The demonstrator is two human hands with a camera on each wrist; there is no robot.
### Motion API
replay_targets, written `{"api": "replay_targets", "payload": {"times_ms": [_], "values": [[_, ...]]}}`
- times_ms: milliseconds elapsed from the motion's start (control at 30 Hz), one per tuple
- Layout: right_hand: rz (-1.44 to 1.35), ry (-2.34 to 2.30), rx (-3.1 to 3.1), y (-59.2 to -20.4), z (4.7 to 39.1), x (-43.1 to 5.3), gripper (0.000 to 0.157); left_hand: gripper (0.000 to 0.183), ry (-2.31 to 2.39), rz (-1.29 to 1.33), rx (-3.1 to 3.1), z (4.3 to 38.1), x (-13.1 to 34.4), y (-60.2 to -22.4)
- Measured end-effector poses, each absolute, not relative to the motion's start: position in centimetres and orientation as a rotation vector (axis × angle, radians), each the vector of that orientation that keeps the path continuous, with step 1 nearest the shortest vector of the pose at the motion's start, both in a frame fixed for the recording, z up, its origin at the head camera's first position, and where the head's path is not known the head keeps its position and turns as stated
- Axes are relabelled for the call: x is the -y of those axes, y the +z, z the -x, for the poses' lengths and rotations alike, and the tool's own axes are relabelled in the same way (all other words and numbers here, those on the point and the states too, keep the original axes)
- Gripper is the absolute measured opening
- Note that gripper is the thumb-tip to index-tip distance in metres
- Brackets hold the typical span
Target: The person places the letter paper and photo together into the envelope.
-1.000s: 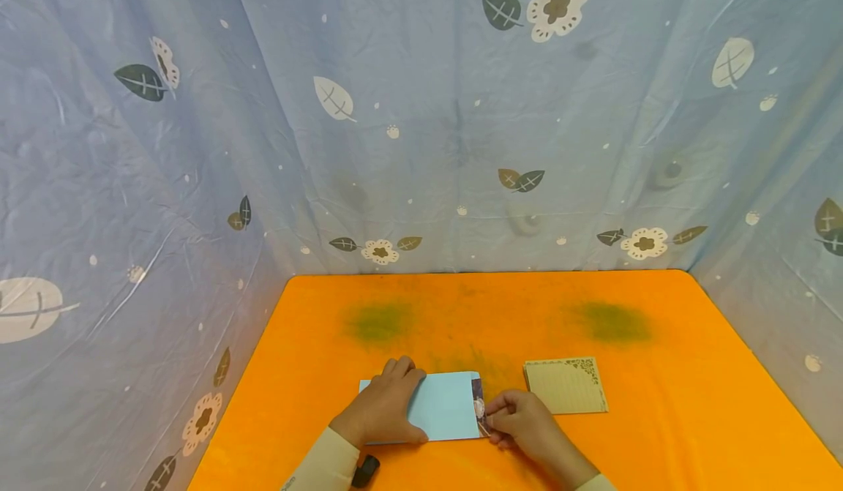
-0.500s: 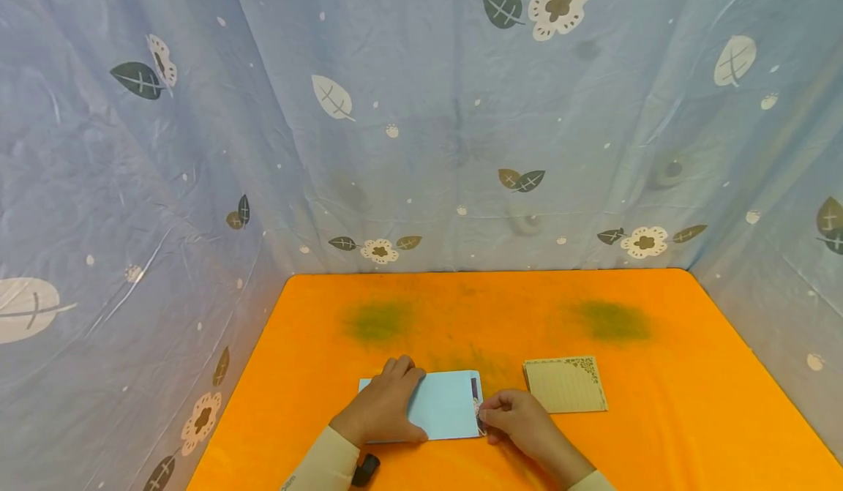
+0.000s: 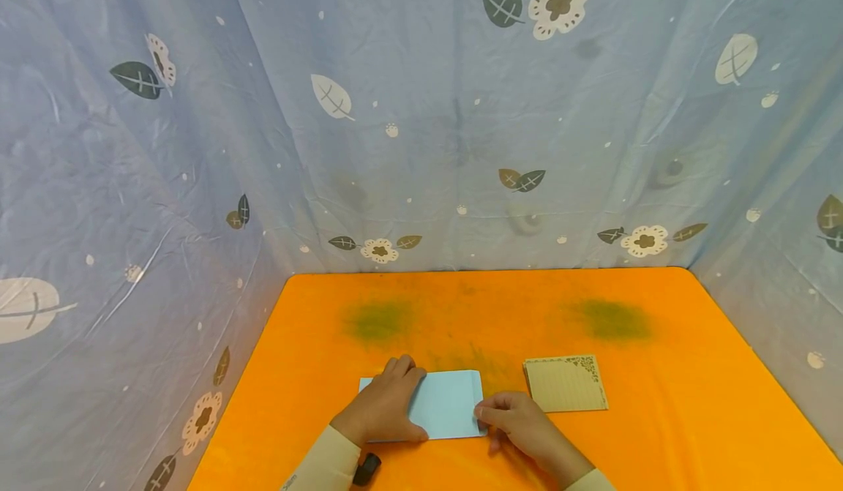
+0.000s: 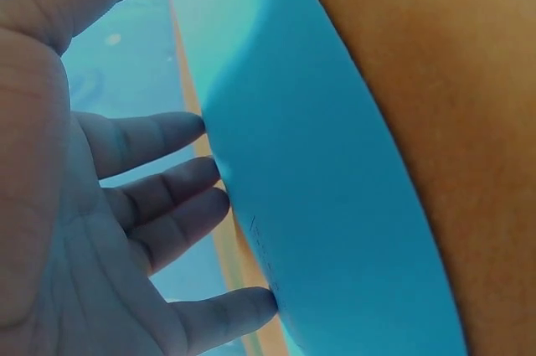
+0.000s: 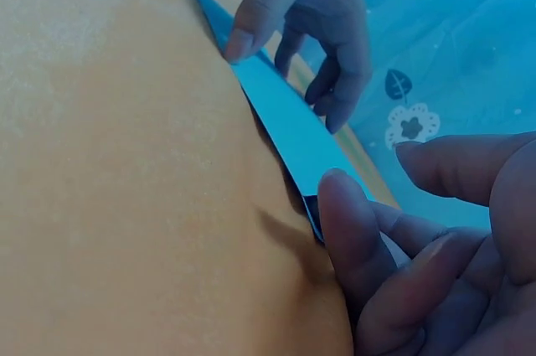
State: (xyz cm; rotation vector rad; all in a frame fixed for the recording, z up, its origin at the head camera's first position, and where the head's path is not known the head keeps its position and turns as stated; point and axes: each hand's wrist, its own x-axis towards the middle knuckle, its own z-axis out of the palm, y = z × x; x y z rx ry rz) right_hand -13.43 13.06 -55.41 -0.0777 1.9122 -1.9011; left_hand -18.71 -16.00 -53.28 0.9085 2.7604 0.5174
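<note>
A pale blue envelope lies lengthwise on the orange table. My left hand spans its left part, thumb at the near edge and fingertips along the far edge, holding it between them. At the envelope's right end is my right hand, with its fingertips right at the mouth. In the right wrist view the thumb presses at that end, while one finger stands apart from it. A dark edge of a picture card shows inside the mouth; the rest of the card is hidden in the envelope.
To the right of the envelope lies a stack of tan lined note cards with a printed corner pattern. A small black object is beside the left sleeve. Blue flowered curtains hang around the orange table.
The picture card has slid left into the envelope; its strip, visible at the mouth before, no longer shows in the head view. My right hand moved slightly left with it. The left hand stayed put.
</note>
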Motion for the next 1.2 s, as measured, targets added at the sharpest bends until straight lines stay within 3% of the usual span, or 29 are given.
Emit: {"api": "replay_targets", "payload": {"times_ms": [1200], "values": [[0.075,-1.894,-1.934,-54.8,13.5,-15.0,0.032,0.085,0.467,-0.891,-2.736,18.8,15.8,-53.3]]}}
